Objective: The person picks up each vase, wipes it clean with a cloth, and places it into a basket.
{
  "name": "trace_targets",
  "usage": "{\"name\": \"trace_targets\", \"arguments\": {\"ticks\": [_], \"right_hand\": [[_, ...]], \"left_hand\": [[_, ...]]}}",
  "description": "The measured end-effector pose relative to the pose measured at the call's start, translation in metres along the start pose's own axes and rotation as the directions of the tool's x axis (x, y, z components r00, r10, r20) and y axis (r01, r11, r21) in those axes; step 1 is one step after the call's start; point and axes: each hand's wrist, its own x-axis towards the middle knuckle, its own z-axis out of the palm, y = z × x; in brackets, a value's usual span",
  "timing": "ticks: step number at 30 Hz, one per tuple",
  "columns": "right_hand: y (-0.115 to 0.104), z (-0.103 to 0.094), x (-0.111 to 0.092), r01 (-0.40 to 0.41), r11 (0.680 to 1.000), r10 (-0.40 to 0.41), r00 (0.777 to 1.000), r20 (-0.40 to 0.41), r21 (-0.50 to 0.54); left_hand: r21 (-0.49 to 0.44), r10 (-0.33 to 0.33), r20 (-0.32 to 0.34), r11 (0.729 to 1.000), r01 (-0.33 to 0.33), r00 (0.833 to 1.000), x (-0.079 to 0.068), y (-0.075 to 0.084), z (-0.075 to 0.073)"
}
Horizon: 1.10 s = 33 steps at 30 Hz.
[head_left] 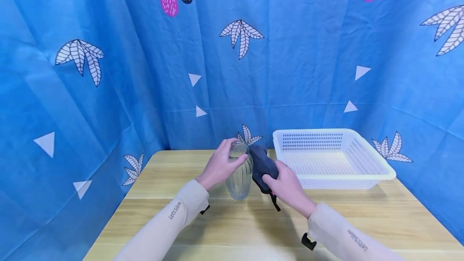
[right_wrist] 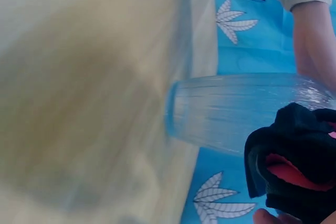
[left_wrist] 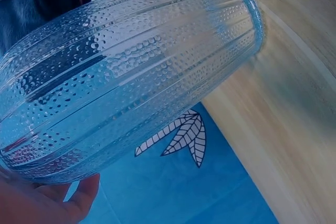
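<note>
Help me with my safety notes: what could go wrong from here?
The glass vase might slip or tip, since the left hand grips it up near the rim. The dark cloth item, close beside it in the right hand, could knock it.

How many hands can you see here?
2. The left hand grips the vase near its rim; the right hand holds the dark cloth beside it, in front of the basket. No others show.
</note>
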Motion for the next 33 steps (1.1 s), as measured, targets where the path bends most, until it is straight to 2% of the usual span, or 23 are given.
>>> {"name": "trace_targets", "arguments": {"ticks": [7, 11, 18, 26, 29, 33], "right_hand": [[-0.008, 0.005, 0.011, -0.02, 0.989, 0.005, 0.995, 0.1, 0.148], [-0.003, 0.007, 0.02, 0.009, 0.983, -0.026, 0.996, 0.087, 0.183], [-0.009, 0.011, 0.025, 0.055, 0.995, -0.065, 0.992, 0.112, 0.084], [-0.013, 0.017, 0.023, 0.148, 0.988, -0.137, 0.978, 0.16, -0.054], [-0.008, 0.021, 0.021, 0.14, 0.986, -0.121, 0.975, 0.187, -0.092], [0.003, 0.027, 0.018, 0.115, 0.974, -0.065, 0.967, 0.245, -0.196]], "left_hand": [[0.092, 0.011, -0.006, 0.996, -0.01, 1.0, 0.0, 0.002, -0.004], [0.108, 0.004, -0.002, 0.994, -0.004, 1.0, 0.0, 0.004, -0.006], [0.107, 0.019, -0.008, 0.994, -0.018, 1.0, 0.002, 0.003, -0.007], [0.097, 0.01, -0.02, 0.995, -0.008, 1.0, 0.003, 0.004, -0.007], [0.105, 0.015, -0.013, 0.994, -0.013, 1.0, 0.001, 0.006, -0.007], [0.123, 0.016, -0.005, 0.992, -0.015, 1.0, -0.001, 0.008, -0.005]]}}
